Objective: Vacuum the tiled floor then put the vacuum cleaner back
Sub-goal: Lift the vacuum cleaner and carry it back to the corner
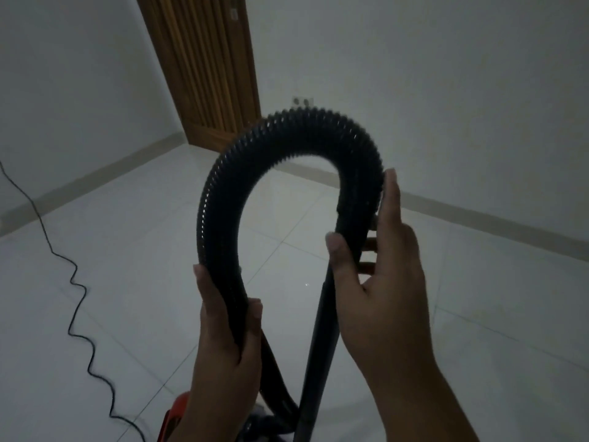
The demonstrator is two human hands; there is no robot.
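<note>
Dim, grey, softly blurred; a tiny glint on the floor just left of the right hand; straight lines bow outward.

I am looking down at a pale tiled floor, its grout lines running diagonally. A thin black cord is lying on it at the left, snaking in loose bends toward the bottom edge. A red vacuum is sitting on the tiles there, mostly hidden. A skirting is edging the floor's far sides.
</note>
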